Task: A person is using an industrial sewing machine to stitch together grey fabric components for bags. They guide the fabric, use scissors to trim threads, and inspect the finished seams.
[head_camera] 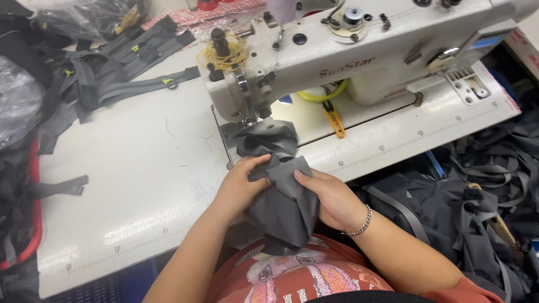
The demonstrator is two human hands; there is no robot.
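Both hands, left hand [238, 188] and right hand [331, 199], grip the grey fabric [281, 207] bunched between them.

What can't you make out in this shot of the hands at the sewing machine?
Head view only:
- Needle: hidden behind the bunched grey fabric.
- Left hand and right hand fingertips: tucked into the folds.
- Sewing machine top: cut off by the upper edge.
- Strap pile: too tangled to count.

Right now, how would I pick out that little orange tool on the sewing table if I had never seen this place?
Find the white sewing machine on the pale table. Under its arm, just right of the grey fabric that both hands hold, lie the orange snips. They are the only orange thing there, below a loop of yellow cord.
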